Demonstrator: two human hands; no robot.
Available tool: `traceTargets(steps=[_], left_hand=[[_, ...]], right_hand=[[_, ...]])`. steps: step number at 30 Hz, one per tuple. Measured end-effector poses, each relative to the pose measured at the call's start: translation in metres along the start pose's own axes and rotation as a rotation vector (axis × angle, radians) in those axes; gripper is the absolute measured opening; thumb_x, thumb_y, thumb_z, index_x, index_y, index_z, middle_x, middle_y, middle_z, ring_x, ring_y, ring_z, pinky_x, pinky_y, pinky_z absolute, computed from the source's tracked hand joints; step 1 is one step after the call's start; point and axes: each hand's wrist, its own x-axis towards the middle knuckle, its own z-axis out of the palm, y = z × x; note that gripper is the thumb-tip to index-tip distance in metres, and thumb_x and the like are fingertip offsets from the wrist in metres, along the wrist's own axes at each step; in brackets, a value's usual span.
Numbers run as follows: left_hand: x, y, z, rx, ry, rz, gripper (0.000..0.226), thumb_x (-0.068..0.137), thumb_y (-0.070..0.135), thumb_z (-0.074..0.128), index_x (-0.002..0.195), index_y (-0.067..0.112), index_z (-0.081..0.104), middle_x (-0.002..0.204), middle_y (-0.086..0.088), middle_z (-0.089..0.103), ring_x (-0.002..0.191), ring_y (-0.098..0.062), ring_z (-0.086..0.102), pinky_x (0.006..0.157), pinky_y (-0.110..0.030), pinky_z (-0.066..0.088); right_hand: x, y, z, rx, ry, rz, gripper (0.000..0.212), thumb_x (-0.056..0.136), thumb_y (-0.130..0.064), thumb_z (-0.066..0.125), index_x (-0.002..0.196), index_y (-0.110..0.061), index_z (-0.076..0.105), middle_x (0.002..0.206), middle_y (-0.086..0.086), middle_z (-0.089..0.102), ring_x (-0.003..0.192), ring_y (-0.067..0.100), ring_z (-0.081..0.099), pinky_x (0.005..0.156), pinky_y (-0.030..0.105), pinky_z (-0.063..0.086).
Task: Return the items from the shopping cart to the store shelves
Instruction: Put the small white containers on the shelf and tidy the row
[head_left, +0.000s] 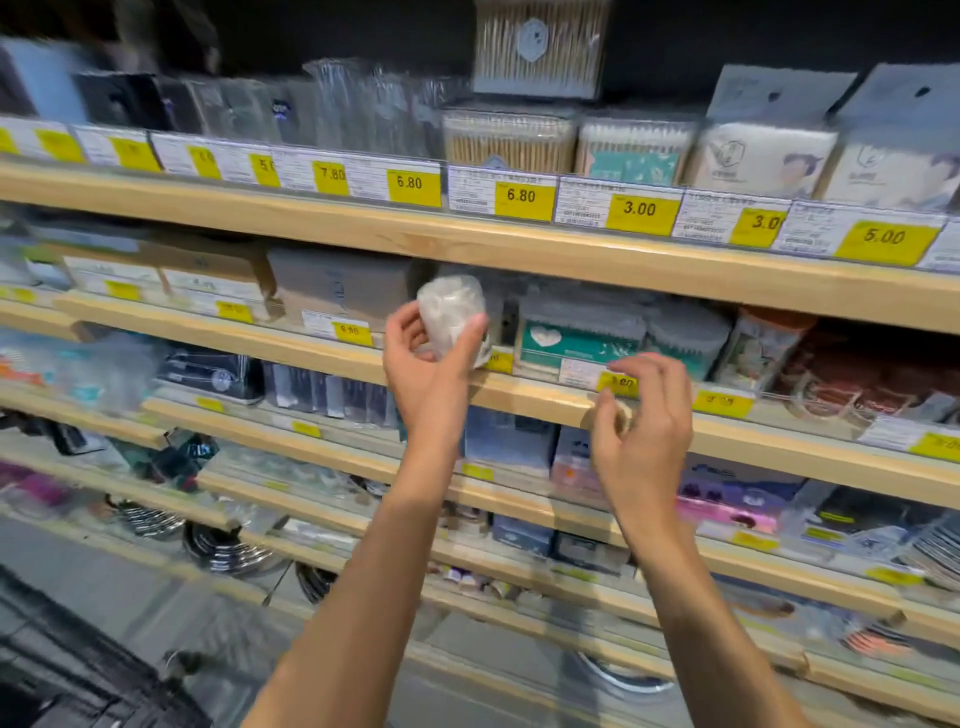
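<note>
My left hand (428, 353) grips a small clear plastic pack of white cotton items (451, 312) and holds it up at the front of the second wooden shelf (545, 400), in a gap between a grey box and a teal cotton-swab pack (576, 343). My right hand (644, 415) hovers in front of the same shelf's edge, just right of the pack, fingers loosely curled, holding nothing. It partly covers a yellow price tag (618, 383).
Several wooden shelves run across the view, stocked with cotton swabs, pads and boxed toiletries, with yellow price tags along each edge. The top shelf (467, 234) overhangs the gap. A dark cart corner (62, 675) shows at the bottom left.
</note>
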Motion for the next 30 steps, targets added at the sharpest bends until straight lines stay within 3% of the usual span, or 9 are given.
traceTargets(steps=[4,7,10,14,17,22,26,30], left_hand=[[0.038,-0.003,-0.02,0.2,0.133,0.157,0.056,0.074,0.029,0.085,0.119,0.029,0.052,0.116,0.01,0.061,0.104,-0.003,0.059,0.092,-0.03,0.054],[0.052,-0.008,-0.028,0.366,0.057,0.272,0.062,0.078,0.033,0.081,0.131,0.029,0.05,0.124,0.005,0.063,0.111,-0.012,0.059,0.098,-0.033,0.05],[0.06,-0.013,-0.03,0.566,-0.06,0.404,0.063,0.083,0.039,0.076,0.138,0.022,0.049,0.128,0.001,0.063,0.112,-0.015,0.059,0.094,-0.025,0.045],[0.072,-0.017,-0.027,0.73,-0.117,0.517,0.059,0.086,0.043,0.072,0.133,0.012,0.053,0.115,-0.008,0.061,0.101,-0.025,0.059,0.084,-0.034,0.047],[0.079,-0.014,-0.022,0.808,-0.146,0.55,0.048,0.086,0.043,0.073,0.116,0.009,0.056,0.101,-0.011,0.057,0.087,-0.029,0.057,0.074,-0.039,0.048],[0.084,-0.006,-0.016,0.872,-0.169,0.504,0.032,0.086,0.028,0.076,0.094,0.004,0.057,0.108,-0.017,0.052,0.086,-0.037,0.058,0.072,-0.041,0.045],[0.089,-0.005,-0.015,0.928,-0.246,0.459,0.024,0.092,0.023,0.07,0.095,0.002,0.058,0.102,-0.018,0.056,0.093,-0.038,0.057,0.076,-0.038,0.041],[0.093,-0.005,-0.014,1.084,-0.368,0.408,0.019,0.096,0.02,0.063,0.103,0.002,0.06,0.108,-0.019,0.059,0.102,-0.038,0.057,0.08,-0.039,0.042]], right_hand=[[0.013,-0.035,0.039,0.039,-0.243,-0.033,0.025,0.09,-0.005,0.062,0.115,-0.009,0.066,0.114,0.004,0.062,0.111,0.021,0.056,0.097,0.033,0.045],[0.036,-0.053,0.066,-0.043,-0.339,-0.074,0.037,0.091,-0.012,0.06,0.128,-0.015,0.062,0.118,0.001,0.063,0.112,0.02,0.054,0.098,0.032,0.043],[0.056,-0.064,0.085,-0.251,-0.426,-0.146,0.041,0.094,-0.022,0.058,0.135,-0.017,0.057,0.114,0.009,0.068,0.103,0.032,0.06,0.091,0.043,0.046],[0.069,-0.068,0.094,-0.434,-0.499,-0.197,0.031,0.099,-0.035,0.051,0.121,-0.016,0.063,0.103,0.013,0.073,0.096,0.037,0.067,0.077,0.041,0.05],[0.073,-0.064,0.094,-0.447,-0.507,-0.137,0.031,0.099,-0.038,0.052,0.113,-0.013,0.065,0.1,0.016,0.073,0.095,0.038,0.068,0.073,0.041,0.05],[0.075,-0.059,0.094,-0.469,-0.505,-0.068,0.027,0.099,-0.036,0.053,0.1,-0.013,0.065,0.096,0.016,0.073,0.092,0.039,0.068,0.07,0.04,0.047],[0.073,-0.055,0.092,-0.471,-0.514,-0.065,0.026,0.101,-0.034,0.052,0.097,-0.011,0.064,0.093,0.015,0.073,0.089,0.038,0.067,0.065,0.037,0.036],[0.071,-0.054,0.091,-0.472,-0.495,-0.052,0.026,0.101,-0.032,0.053,0.097,-0.01,0.064,0.092,0.015,0.072,0.088,0.038,0.066,0.065,0.035,0.033]])
